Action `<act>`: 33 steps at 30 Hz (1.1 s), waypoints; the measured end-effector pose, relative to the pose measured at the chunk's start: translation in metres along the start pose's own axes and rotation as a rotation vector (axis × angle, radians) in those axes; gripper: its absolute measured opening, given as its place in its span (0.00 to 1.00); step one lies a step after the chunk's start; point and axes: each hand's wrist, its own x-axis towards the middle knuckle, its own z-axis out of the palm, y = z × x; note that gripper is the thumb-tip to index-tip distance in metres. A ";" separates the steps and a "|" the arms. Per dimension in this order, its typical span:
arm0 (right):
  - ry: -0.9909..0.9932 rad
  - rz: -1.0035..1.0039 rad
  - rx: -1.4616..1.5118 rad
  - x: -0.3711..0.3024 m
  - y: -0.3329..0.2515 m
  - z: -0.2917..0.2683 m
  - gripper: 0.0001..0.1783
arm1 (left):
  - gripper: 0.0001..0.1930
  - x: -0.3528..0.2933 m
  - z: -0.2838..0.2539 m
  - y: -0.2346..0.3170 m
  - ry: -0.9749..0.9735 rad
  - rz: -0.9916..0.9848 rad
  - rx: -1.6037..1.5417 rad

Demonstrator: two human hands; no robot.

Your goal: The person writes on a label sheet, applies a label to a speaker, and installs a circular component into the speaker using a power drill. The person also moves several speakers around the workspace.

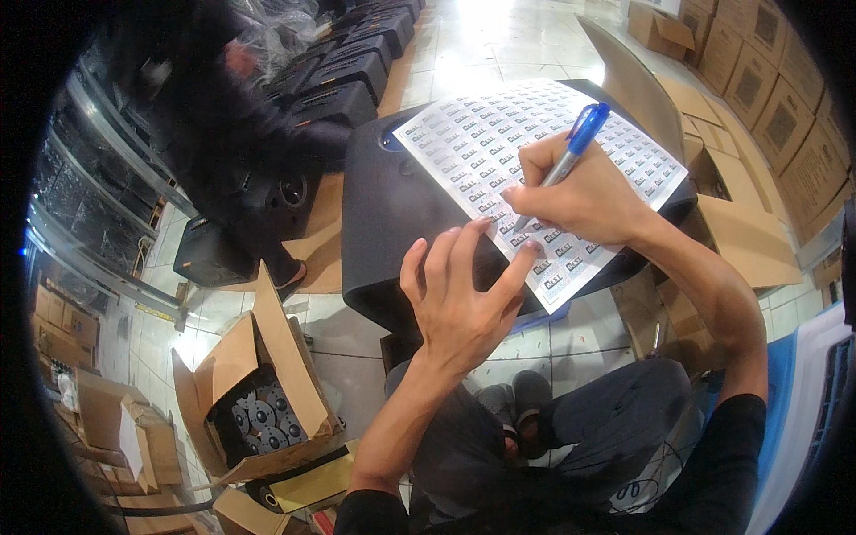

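Note:
A white sheet of small printed stickers (481,134) lies on top of a black speaker cabinet (383,241) in front of me. My right hand (580,192) grips a pen (584,134) with a blue cap end and a grey barrel. Its tip meets the sheet near the lower left edge. My left hand (464,285) has its fingers spread, with the fingertips resting on the sheet's lower left edge and the thumb beside the pen tip.
An open carton (285,374) of round black parts stands on the floor at left. Another person (223,134) in dark clothes bends over black cabinets (330,98) at the far left. Stacked cartons (767,98) and open cardboard boxes (749,232) stand at the right.

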 end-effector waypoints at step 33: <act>0.044 0.022 0.038 -0.004 0.007 -0.006 0.15 | 0.28 0.006 -0.005 0.003 -0.014 -0.026 -0.018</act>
